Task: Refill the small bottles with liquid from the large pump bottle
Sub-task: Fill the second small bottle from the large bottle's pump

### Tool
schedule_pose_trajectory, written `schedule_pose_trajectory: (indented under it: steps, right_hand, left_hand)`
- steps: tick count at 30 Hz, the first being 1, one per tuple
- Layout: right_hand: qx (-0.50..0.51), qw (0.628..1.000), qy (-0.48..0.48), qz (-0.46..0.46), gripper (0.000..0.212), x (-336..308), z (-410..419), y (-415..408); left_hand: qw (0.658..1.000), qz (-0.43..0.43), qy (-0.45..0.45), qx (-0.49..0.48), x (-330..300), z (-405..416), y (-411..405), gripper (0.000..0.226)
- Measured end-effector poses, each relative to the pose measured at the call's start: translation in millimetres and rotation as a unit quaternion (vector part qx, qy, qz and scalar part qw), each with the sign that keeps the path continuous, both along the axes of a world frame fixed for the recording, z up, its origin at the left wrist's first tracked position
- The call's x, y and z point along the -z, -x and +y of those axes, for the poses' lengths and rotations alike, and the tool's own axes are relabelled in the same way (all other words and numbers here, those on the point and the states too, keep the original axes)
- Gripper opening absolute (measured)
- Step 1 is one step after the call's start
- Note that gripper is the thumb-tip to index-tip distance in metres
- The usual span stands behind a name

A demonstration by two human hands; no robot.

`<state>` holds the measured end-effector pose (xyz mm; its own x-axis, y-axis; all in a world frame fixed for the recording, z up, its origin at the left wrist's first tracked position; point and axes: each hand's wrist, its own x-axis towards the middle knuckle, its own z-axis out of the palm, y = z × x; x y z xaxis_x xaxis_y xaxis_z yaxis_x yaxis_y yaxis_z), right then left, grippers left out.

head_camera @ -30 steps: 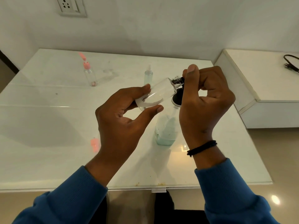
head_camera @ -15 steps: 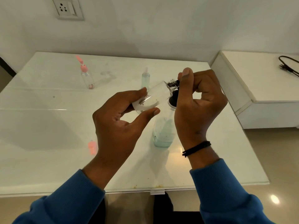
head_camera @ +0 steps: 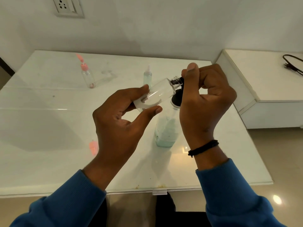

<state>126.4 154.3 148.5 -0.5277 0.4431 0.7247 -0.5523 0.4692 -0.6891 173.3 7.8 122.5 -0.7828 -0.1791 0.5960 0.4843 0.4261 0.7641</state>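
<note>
Above the right half of the surface (head_camera: 49,161), we hold a small clear bottle (head_camera: 159,92) tilted, its base low to the left and its threaded neck raised to the right. Our left hand (head_camera: 121,125) pinches the bottle's base between thumb and fingertips, the other fingers curled round it. Our right hand (head_camera: 203,102) is clamped with curled fingers and thumb on a black pump head (head_camera: 177,80), whose tip meets the mouth of the small bottle; we cannot tell how far the tip goes in. Below that hand stands the large pump bottle (head_camera: 165,130), upright on the surface near its right edge, with pale bluish-green liquid in its lower part and a black collar at its neck. The small bottle looks almost empty, though glare makes this hard to judge.

Toward the far edge of the surface stands a small clear bottle with a pink flip cap (head_camera: 86,74), the cap open and tilted up. To its right, near the middle of the far edge, stands a slim bottle with a pointed nozzle (head_camera: 147,76), partly hidden behind our left fingers. A pink cap (head_camera: 93,146) lies on the surface just left of our left wrist. A black band (head_camera: 203,147) circles our right wrist, and blue sleeves (head_camera: 229,194) cover both forearms. Beyond the right edge sits a white ledge (head_camera: 270,89) with a black cable (head_camera: 291,62) on it. A wall socket (head_camera: 67,6) is mounted above the far left corner.
</note>
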Motion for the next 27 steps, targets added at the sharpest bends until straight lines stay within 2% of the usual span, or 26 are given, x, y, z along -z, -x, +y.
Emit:
schedule_pose_trajectory:
  steps: [6,18,27]
  right_hand:
    - [-0.013,0.999,0.035,-0.02,0.029,4.6,-3.2,-2.6]
    - [0.001,1.0,-0.02,0.006,0.034,2.3,-3.7,-1.4]
    - [-0.006,1.0,0.01,-0.007,0.033,4.5,-4.3,-2.9]
  left_hand:
    - [1.0,-0.001,-0.002,-0.004,0.7,-0.3,-0.3,0.045]
    - [1.0,-0.005,-0.002,-0.003,3.0,-1.3,-0.1,0.044]
    - [1.0,-0.006,-0.005,-0.003,2.2,-1.1,-0.4,0.045]
